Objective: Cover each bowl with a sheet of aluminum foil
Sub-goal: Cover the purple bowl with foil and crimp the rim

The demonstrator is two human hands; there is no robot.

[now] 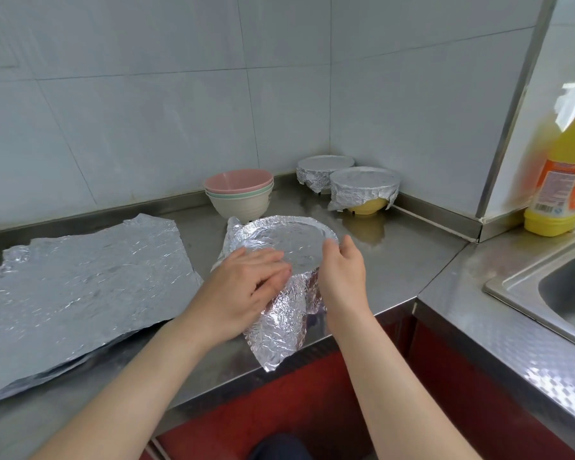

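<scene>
Foil-draped bowl (287,242) between both flat hands

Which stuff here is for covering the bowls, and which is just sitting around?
For the job: bowl being wrapped, left hand, right hand, spare foil sheets, stacked bowls, two covered bowls.
Lying about: yellow bottle, sink.

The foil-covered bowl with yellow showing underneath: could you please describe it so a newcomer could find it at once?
Look to the far corner of the steel counter, where the tiled walls meet. Two wrapped bowls sit there; it is the nearer, right-hand one, the only one whose yellow base shows below the foil.
</scene>
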